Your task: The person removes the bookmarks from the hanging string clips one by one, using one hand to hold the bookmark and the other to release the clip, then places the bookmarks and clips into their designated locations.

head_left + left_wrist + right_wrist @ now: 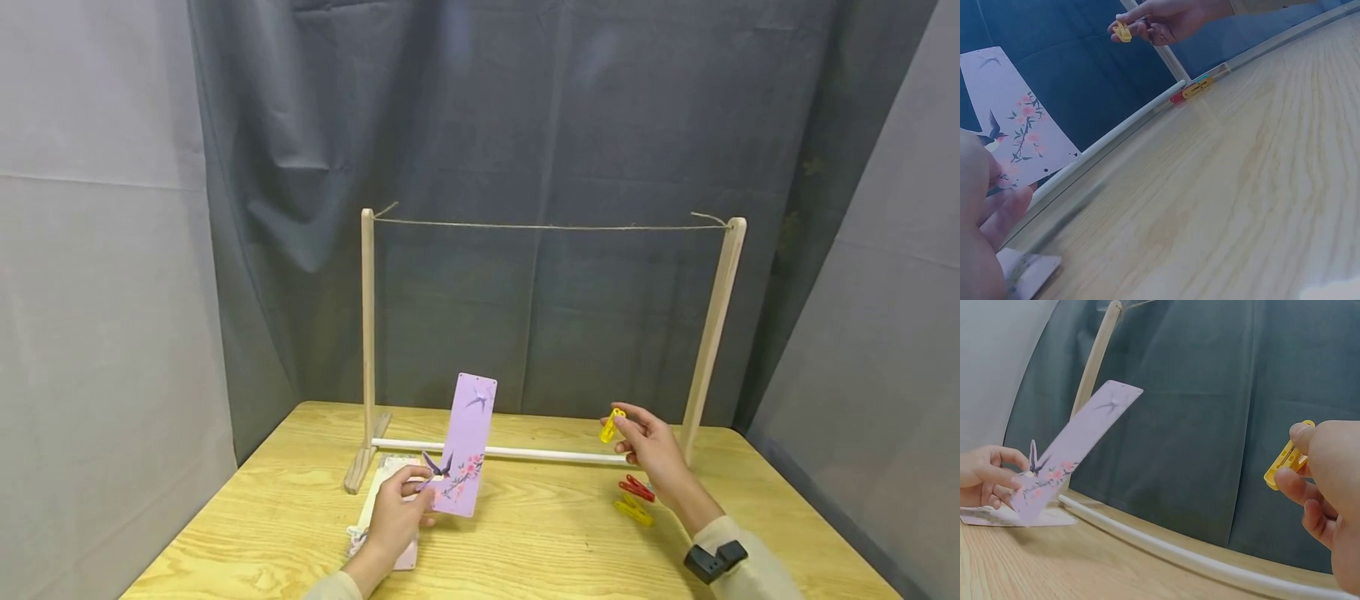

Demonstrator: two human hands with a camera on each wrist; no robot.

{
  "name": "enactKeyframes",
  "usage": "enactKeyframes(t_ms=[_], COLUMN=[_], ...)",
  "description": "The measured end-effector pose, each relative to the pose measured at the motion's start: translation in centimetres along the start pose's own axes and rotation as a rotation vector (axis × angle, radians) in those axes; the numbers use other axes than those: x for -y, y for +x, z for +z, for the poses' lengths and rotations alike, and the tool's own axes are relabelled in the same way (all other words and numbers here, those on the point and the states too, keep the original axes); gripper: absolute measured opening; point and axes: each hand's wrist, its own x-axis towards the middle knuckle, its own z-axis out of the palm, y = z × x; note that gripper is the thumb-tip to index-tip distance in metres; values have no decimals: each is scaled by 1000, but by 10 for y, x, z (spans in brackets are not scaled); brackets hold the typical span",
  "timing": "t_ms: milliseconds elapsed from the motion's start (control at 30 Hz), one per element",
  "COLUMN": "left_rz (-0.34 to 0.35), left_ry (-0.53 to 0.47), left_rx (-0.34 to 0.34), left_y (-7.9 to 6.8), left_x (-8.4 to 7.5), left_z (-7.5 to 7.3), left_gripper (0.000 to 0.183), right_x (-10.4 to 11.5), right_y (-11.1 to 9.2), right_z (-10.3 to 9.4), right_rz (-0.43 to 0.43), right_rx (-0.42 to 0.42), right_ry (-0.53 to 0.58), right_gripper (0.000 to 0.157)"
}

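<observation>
My left hand (397, 512) pinches the lower left side of a purple bookmark (468, 433) printed with swallows and pink blossoms. It is held tilted above the table, in front of the white bar. My right hand (656, 454) holds a yellow clothespin (612, 425) between thumb and fingers, raised near the right post; the right wrist view shows this clothespin (1285, 464) up close. Under the left hand, more cards (406, 557) lie on the table, partly hidden by that hand. Below the right hand lie a red clothespin (636, 487) and a yellow one (633, 510).
A wooden stand rises at the back, with a left post (368, 325), a right post (714, 333) and a white bottom bar (555, 454). Twine (540, 227) stretches between the post tops. A dark curtain (465, 125) hangs behind the wooden table (525, 558).
</observation>
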Motion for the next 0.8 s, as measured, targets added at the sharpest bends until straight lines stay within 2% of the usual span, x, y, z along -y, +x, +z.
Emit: enactKeyframes(t_ms=[200, 533, 800], left_rz=[-26, -79, -131], left_ry=[3, 11, 54], left_rx=[-43, -29, -54], left_y=[-5, -26, -35], left_x=[-1, -11, -18], left_z=[-9, -33, -49], left_gripper=[25, 28, 28], right_x=[-8, -33, -50], right_y=[-6, -33, -49], right_z=[-3, -22, -41], right_rz=[16, 64, 116], right_rx=[-8, -63, -119], right_ry=[-41, -93, -229], right_gripper=[55, 53, 53])
